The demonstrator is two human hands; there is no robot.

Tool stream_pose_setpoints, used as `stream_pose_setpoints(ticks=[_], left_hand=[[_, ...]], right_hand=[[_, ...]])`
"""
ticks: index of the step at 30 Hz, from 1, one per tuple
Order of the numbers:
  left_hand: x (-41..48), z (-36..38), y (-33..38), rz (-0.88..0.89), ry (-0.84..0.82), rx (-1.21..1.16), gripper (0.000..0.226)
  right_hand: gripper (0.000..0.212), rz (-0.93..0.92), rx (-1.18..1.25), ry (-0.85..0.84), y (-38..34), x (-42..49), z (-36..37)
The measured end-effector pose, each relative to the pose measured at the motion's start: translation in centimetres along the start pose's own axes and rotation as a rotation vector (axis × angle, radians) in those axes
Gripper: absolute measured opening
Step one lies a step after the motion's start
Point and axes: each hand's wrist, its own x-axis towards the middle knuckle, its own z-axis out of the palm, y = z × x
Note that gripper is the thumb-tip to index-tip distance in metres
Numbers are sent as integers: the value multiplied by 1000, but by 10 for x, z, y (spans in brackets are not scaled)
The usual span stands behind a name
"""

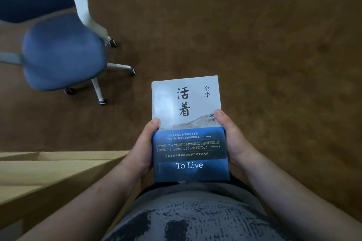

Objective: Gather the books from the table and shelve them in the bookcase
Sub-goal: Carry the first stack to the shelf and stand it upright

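Here I hold the book (186, 123) face up in front of my belly, over the brown carpet (274, 45). My left hand (144, 148) is closed around its left edge, thumb on the cover, and my right hand (232, 139) is closed around its right edge the same way. The wooden surface (49, 172) is at my left, and a blue office chair (62, 53) stands beyond it

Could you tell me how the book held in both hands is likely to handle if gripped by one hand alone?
The book looks like a thin paperback, so probably light and slightly bendy. Its blue band may slide under the left hand or right hand, being a separate wrap.
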Motion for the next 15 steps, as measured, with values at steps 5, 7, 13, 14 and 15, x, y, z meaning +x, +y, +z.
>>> stream_pose_setpoints(ticks=[5,7,13,14,15], left_hand=[[33,11,38,25,56,-173,55],[42,11,52,57,73,-234,53],[57,-19,89,106,153,-361,55],[60,-28,93,115,176,-384,57],[63,-36,100,125,199,-405,58]], right_hand=[[88,54,-93,-95,-60,60,4],[90,79,-135,-125,-81,79,13],[108,181,-256,-265,-117,134,63],[101,191,-281,-282,-123,144,75],[91,198,-307,-303,-128,154,88]])
